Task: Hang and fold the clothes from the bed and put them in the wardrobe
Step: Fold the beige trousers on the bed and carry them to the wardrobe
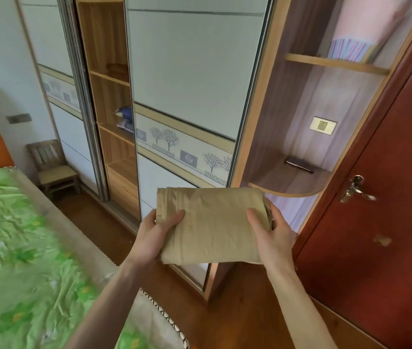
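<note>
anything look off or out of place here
Only small things: a dark phone lies alone on the rounded corner shelf, and the red door has a pale scuff below its handle. The folded beige cloth looks neat.

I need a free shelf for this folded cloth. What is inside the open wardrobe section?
In the open section, one shelf holds a brownish folded item and a lower one blue clothing. A drawer sits at the bottom. The sliding door hides the rest.

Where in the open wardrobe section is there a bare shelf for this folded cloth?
The shelf under the blue items and the one above the drawer look bare. The shelf above holds a brown folded item; the blue items' shelf is crowded.
</note>
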The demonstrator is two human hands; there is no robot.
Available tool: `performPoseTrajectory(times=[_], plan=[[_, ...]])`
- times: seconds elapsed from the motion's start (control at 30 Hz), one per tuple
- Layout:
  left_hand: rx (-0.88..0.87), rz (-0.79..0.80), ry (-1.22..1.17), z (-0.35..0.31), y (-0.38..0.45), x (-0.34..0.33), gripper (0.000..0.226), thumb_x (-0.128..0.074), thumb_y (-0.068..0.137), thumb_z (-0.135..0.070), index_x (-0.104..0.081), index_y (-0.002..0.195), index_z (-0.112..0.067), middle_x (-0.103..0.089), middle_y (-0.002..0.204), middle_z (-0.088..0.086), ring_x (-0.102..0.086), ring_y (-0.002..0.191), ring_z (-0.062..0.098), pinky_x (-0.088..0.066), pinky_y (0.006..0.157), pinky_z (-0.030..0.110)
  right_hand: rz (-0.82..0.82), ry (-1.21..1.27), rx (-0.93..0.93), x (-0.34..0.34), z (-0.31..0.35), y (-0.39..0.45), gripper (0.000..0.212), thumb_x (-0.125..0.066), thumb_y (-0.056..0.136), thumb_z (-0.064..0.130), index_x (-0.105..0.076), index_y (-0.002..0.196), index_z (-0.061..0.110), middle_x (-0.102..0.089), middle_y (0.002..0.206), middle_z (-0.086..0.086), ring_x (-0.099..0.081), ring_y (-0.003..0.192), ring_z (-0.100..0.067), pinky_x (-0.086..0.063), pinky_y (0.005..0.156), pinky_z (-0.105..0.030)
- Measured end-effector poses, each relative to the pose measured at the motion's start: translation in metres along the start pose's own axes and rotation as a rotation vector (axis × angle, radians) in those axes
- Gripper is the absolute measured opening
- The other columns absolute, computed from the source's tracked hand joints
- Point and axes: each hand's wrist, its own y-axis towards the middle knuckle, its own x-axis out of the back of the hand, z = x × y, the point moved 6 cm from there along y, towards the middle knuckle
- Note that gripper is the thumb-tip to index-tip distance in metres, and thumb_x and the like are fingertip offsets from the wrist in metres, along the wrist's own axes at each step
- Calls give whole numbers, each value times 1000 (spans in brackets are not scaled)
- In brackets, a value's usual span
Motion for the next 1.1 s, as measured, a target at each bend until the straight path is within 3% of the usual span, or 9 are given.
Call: performPoseTrajectory(times=[0.1, 0.2, 0.3, 0.43, 0.57, 0.73, 0.87, 1.0, 1.1], plan=[[3, -44, -1, -2, 34, 2, 63, -87, 75, -44, -68, 127, -15, -79, 116, 4, -77, 107, 25, -59, 99, 52, 55, -6, -4, -20, -4, 40, 42, -72, 97, 41, -57, 95, 81, -66, 101, 42, -62, 96, 18, -44, 68, 2], [7, -121, 15, -3, 61, 10, 57, -89, 77, -42, -69, 123, -15, -80, 113, 2, -77, 105, 24, -59, 99, 52, 101, 16, 6, -40, -10, 75, 31, -71, 96, 42, -62, 102, 71, -68, 105, 38, -62, 98, 16, -45, 70, 1], [11, -199, 34, -4, 86, 21, 46, -88, 85, -35, -69, 123, -16, -80, 113, 1, -77, 105, 22, -60, 99, 50, 164, 46, 11, -66, -21, 109, 26, -71, 93, 46, -63, 112, 61, -69, 109, 35, -64, 101, 14, -50, 76, -9], [10, -323, 24, -3, 118, 37, 46, -87, 85, -36, -69, 123, -18, -81, 107, -2, -79, 97, 18, -64, 83, 39, 269, 86, -2, -107, -39, 158, 34, -73, 95, 41, -65, 128, 48, -73, 114, 24, -68, 105, 2, -58, 90, -33], [-13, -448, 7, -5, 152, 51, 48, -88, 81, -39, -67, 120, -22, -81, 102, -7, -79, 89, 12, -62, 65, 26, 394, 85, 3, -154, -49, 211, 49, -69, 89, 52, -62, 136, 41, -72, 121, 16, -68, 113, -8, -57, 100, -47], [-26, -605, -7, -8, 192, 57, 65, -93, 68, -49, -69, 123, -24, -81, 108, -5, -79, 96, 15, -63, 79, 36, 556, 130, -3, -206, -57, 276, 56, -68, 89, 52, -59, 142, 39, -70, 126, 18, -67, 114, -3, -58, 99, -40], [-36, -740, -32, -15, 216, 61, 65, -90, 64, -51, -69, 121, -28, -81, 109, -5, -79, 97, 16, -64, 85, 43, 637, 151, 31, -244, -54, 320, 64, -68, 82, 59, -58, 142, 39, -69, 121, 21, -66, 104, 8, -53, 80, -19], [-50, -838, -62, -22, 227, 66, 61, -91, 65, -52, -66, 118, -36, -81, 102, -12, -79, 90, 11, -64, 71, 35, 737, 190, 20, -281, -54, 346, 57, -71, 87, 55, -57, 141, 43, -66, 120, 28, -63, 103, 14, -53, 84, -21], [-61, -919, -66, -29, 228, 79, 54, -93, 69, -50, -66, 115, -36, -80, 101, -14, -79, 87, 10, -63, 65, 31, 792, 209, 31, -313, -51, 355, 52, -73, 92, 48, -57, 141, 41, -63, 119, 29, -59, 100, 21, -51, 72, -7]])
